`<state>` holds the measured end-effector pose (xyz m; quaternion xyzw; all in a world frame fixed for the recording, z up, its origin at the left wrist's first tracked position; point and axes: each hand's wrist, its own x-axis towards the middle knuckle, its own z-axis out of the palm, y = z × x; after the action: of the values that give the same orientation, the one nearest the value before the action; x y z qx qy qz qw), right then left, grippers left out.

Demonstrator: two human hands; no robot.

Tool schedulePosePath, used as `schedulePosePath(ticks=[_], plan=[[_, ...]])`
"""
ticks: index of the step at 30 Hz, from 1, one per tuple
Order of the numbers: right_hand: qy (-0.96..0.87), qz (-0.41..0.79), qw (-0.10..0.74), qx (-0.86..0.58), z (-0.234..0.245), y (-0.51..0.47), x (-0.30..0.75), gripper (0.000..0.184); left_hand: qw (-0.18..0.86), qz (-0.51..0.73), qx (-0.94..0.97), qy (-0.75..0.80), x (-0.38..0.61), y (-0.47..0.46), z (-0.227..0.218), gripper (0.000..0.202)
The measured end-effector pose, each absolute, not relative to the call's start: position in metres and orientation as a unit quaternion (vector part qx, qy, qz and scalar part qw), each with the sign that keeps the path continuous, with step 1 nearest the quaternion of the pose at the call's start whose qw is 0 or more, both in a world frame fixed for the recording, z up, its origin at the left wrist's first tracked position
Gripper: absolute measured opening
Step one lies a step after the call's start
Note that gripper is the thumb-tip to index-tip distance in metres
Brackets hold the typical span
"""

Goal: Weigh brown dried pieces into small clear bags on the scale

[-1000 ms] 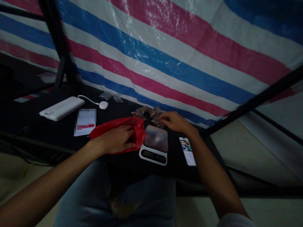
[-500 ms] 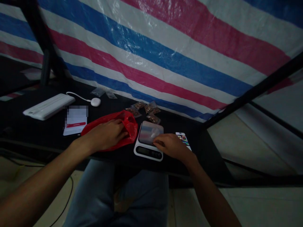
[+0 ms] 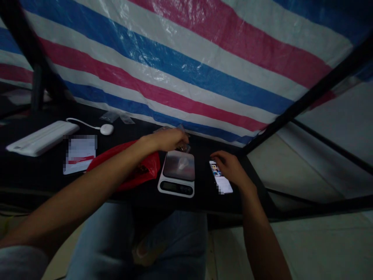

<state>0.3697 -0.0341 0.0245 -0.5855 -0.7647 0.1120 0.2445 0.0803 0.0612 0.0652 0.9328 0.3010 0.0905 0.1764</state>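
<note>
Table (image 3: 221, 204): left fingers (image 3: 177, 136) at packets (image 3: 185, 148), grip unclear; right fingers (image 3: 223, 156) open on forward-pointing phone (image 3: 218, 177).

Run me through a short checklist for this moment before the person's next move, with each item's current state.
1. Left hand over the packets behind the scale: ok.
2. Left hand gripping a packet: cannot tell, the hand hides them.
3. Clear item on the scale platform: ok.
4. Scale display readable: not ok, too dark.
5. Right hand clear of the phone: cannot tell, the fingers are right at its edge.
</note>
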Motion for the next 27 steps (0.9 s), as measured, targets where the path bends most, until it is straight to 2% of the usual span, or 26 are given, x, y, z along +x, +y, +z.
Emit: schedulePosePath(ticks=[3,7,12,17,19,22,27], plan=[[-0.685,0.142,0.304,-0.647,0.008,-0.052,0.399,0.024,0.133,0.006,0.951,0.28,0.115,0.09,0.055,0.038],[-0.608,0.206,0.32,-0.696,-0.027,-0.082,0.436,0.033,0.105,-0.085,0.944,0.301,0.139,0.111,0.041,0.04],[-0.584,0.262,0.342,-0.688,-0.05,-0.097,0.45,0.048,0.14,-0.053,0.936,0.32,0.146,0.132,0.021,0.036],[-0.59,0.269,0.35,-0.676,-0.051,-0.095,0.448,0.055,0.214,0.032,0.929,0.302,0.133,0.138,0.012,0.035],[-0.598,0.26,0.349,-0.673,-0.05,-0.095,0.449,0.056,0.271,0.113,0.905,0.307,0.122,0.131,0.016,0.041],[-0.604,0.254,0.341,-0.674,-0.05,-0.096,0.448,0.059,0.33,0.277,0.835,0.342,0.103,0.11,0.029,0.059],[-0.588,0.239,0.33,-0.699,-0.049,-0.094,0.437,0.059,0.374,0.439,0.745,0.336,0.068,0.055,0.05,0.056]])
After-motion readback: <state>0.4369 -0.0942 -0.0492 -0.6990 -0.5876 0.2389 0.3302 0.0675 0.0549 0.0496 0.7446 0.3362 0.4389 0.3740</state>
